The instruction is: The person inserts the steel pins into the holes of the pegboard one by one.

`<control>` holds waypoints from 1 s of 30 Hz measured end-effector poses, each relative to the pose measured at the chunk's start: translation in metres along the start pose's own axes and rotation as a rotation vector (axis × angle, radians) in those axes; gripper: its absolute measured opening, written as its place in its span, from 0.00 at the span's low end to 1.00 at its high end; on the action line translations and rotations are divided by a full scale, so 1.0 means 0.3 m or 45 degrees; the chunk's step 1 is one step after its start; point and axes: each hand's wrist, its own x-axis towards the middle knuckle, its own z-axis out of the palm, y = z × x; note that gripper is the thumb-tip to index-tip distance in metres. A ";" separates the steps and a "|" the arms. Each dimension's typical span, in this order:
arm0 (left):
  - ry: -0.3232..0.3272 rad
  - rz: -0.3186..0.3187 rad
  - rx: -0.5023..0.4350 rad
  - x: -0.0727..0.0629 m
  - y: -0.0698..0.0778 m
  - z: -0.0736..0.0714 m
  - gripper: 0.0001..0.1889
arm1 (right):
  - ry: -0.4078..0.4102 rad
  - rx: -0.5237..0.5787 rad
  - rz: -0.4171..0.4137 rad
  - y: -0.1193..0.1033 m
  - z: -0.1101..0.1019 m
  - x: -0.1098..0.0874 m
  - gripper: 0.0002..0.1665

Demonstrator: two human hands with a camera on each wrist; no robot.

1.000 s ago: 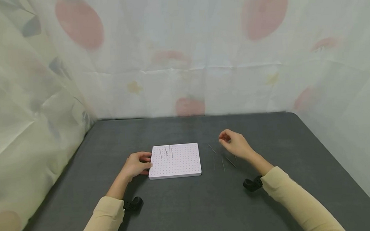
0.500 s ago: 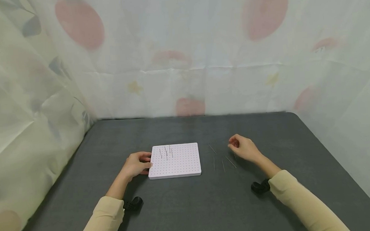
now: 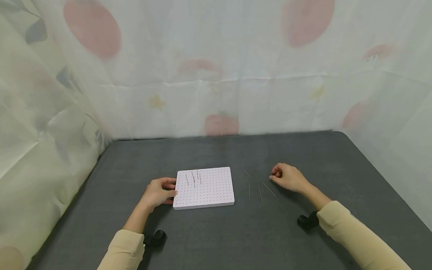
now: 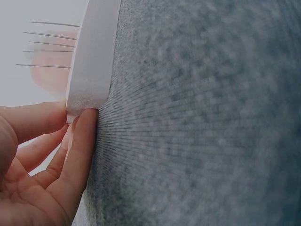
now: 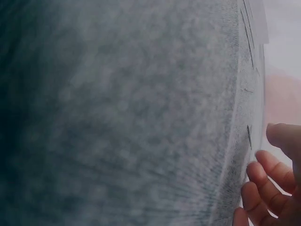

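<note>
A white board dotted with small holes (image 3: 212, 195) lies flat on the dark table. My left hand (image 3: 159, 193) grips its left edge; in the left wrist view the thumb presses the top rim and fingers touch the side and lower edge. Several thin metal pins (image 4: 47, 51) stand upright in the board's far left part. My right hand (image 3: 290, 177) hovers low over the table, right of the board. Its thumb and fingers are apart in the right wrist view, with a loose pin (image 5: 249, 137) close beside them. Nothing shows between those fingertips.
Several more loose pins, such as one slanting pin (image 3: 269, 189), lie between the board and my right hand. The dark grey table (image 3: 223, 246) ends at a patterned white curtain (image 3: 266, 103) behind it; curtains also hang at both sides.
My right hand has moved right, then down toward the table, its thumb and fingers now nearer the loose pin there. The left hand, board and standing pins stay where they were.
</note>
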 end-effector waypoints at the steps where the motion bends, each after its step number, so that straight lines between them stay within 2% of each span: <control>1: 0.001 -0.002 -0.001 0.002 -0.001 0.000 0.25 | 0.002 0.007 -0.008 0.000 -0.002 -0.002 0.12; 6: -0.002 -0.012 -0.012 0.004 -0.001 -0.002 0.25 | 0.016 0.016 -0.081 0.001 -0.010 -0.013 0.15; 16: -0.002 -0.033 0.002 0.006 -0.001 -0.002 0.24 | -0.048 -0.118 -0.012 0.011 0.006 0.004 0.10; 24: -0.008 -0.020 0.012 0.001 0.002 -0.002 0.25 | -0.027 -0.094 -0.055 0.008 0.003 0.003 0.05; 30: -0.003 -0.016 0.004 0.000 0.005 -0.001 0.25 | -0.027 -0.067 -0.065 0.006 0.000 0.001 0.06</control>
